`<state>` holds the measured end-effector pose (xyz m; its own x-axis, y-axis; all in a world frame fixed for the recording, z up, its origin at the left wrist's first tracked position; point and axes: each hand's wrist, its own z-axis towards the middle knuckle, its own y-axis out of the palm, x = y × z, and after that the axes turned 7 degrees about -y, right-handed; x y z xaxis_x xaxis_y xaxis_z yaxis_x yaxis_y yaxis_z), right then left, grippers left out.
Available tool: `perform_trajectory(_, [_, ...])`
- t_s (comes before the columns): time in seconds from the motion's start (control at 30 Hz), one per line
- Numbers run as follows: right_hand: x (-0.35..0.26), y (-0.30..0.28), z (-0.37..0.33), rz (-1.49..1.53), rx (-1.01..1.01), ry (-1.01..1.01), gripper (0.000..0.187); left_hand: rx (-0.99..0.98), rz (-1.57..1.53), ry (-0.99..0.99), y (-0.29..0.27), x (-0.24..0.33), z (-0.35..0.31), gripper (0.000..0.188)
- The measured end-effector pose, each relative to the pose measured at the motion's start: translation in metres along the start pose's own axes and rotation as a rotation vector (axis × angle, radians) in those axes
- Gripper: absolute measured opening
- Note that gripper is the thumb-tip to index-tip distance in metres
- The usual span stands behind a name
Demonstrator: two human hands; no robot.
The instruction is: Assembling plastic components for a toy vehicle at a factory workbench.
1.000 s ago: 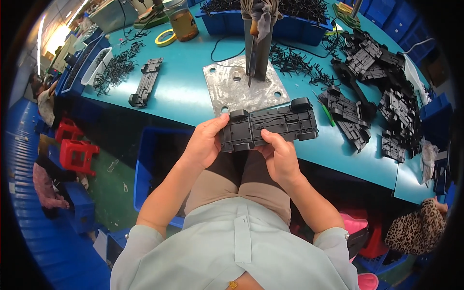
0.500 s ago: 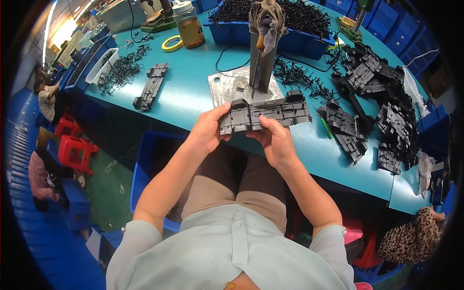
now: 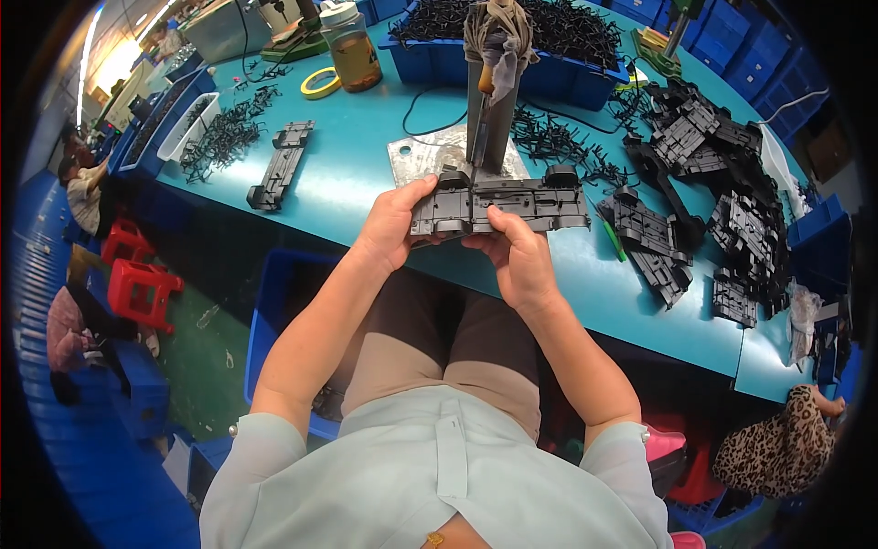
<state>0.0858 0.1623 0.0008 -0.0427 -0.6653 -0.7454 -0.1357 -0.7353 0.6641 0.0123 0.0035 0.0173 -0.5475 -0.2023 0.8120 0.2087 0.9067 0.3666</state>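
A black plastic toy car chassis (image 3: 526, 206) lies across both my hands, level, over the near edge of the table. My left hand (image 3: 395, 220) grips its left end, thumb along the upper side. Lower down on its middle, my right hand (image 3: 523, 259) pinches it with the thumb on top and the fingers underneath. Just behind the chassis stands a post with a thin pointed tool (image 3: 481, 119) hanging down its front, cloth wrapped round the top. The tool's tip comes down at the chassis's far edge; whether it touches cannot be made out. Under the post is a metal plate (image 3: 407, 165).
Another chassis (image 3: 281, 165) lies at left. Small black parts (image 3: 224, 137) are heaped beside a white tray, and more fill a blue bin (image 3: 549, 82) behind the post. Several chassis (image 3: 700, 137) pile up at right, near a green pen-like tool (image 3: 613, 240). A jar (image 3: 354, 55) stands at back left.
Both hands have carried the chassis slightly away from me, toward the post, so its far edge now meets the tool's tip in view. The grip looks the same.
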Motion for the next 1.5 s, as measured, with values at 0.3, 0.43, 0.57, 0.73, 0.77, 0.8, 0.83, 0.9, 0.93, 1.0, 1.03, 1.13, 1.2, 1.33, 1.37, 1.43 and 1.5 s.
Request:
perform_trajectory(0.3, [-0.0034,0.0042,0.001,-0.014,-0.019,-0.008,0.024,0.021,-0.007,0.035,0.0037,0.0034,-0.001,0.029])
perform_trajectory(0.43, [-0.0044,0.0076,0.001,-0.017,-0.017,-0.007,0.024,0.007,-0.02,0.033,0.0011,0.0034,0.0002,0.028])
perform_trajectory(0.57, [-0.0045,0.0071,0.0004,0.005,-0.011,-0.01,0.023,-0.004,-0.048,0.056,0.0001,0.0009,0.0051,0.029])
perform_trajectory(0.73, [-0.0045,0.0066,-0.0004,0.006,-0.005,-0.017,0.023,-0.009,-0.036,0.046,0.0015,0.0016,0.0048,0.029])
perform_trajectory(0.77, [-0.0044,0.0067,-0.0006,0.003,-0.001,-0.017,0.023,-0.009,-0.035,0.046,0.0018,0.0017,0.0043,0.029])
perform_trajectory(0.8, [-0.0044,0.0065,-0.0009,0.003,0.0,-0.017,0.023,-0.004,-0.03,0.04,0.0023,0.0022,0.0036,0.029])
perform_trajectory(0.83, [-0.0044,0.0061,-0.0013,0.001,0.008,-0.014,0.024,0.001,-0.025,0.034,0.0027,0.0024,0.0034,0.029])
perform_trajectory(0.9, [-0.0047,0.006,-0.0015,-0.002,0.011,-0.01,0.024,-0.023,-0.022,0.029,-0.0008,0.0009,0.006,0.032])
perform_trajectory(0.93, [-0.0049,0.006,-0.0016,0.0,0.009,-0.009,0.024,-0.048,-0.018,0.023,-0.0021,0.0006,0.007,0.036])
perform_trajectory(1.0, [-0.0051,0.0057,-0.0019,0.002,0.01,-0.007,0.024,-0.04,-0.01,0.02,-0.0015,0.0013,0.0064,0.035])
perform_trajectory(1.03, [-0.0054,0.0061,-0.0015,-0.002,0.008,-0.011,0.024,-0.032,-0.001,0.018,-0.0012,0.0014,0.0061,0.035])
perform_trajectory(1.13, [-0.0062,0.0065,-0.0017,-0.013,0.004,-0.011,0.024,-0.008,-0.028,0.05,0.0013,0.0002,0.0065,0.029])
perform_trajectory(1.2, [-0.0065,0.0062,-0.0015,-0.018,0.0,-0.007,0.024,-0.007,-0.025,0.047,0.0023,0.0003,0.0056,0.028])
perform_trajectory(1.33, [-0.0068,0.0062,-0.001,-0.016,0.004,-0.01,0.024,0.013,-0.015,0.039,0.0042,0.002,0.0041,0.028])
perform_trajectory(1.37, [-0.0071,0.0061,-0.0003,-0.015,-0.003,-0.015,0.024,0.013,-0.015,0.039,0.0039,0.0019,0.0043,0.028])
perform_trajectory(1.43, [-0.0068,0.006,0.0001,-0.017,-0.003,-0.013,0.024,0.002,-0.022,0.035,0.003,0.0016,0.0045,0.028])
perform_trajectory(1.5, [-0.0071,0.0068,-0.0006,-0.019,-0.003,-0.012,0.024,-0.002,-0.029,0.035,0.003,0.001,0.0053,0.028])
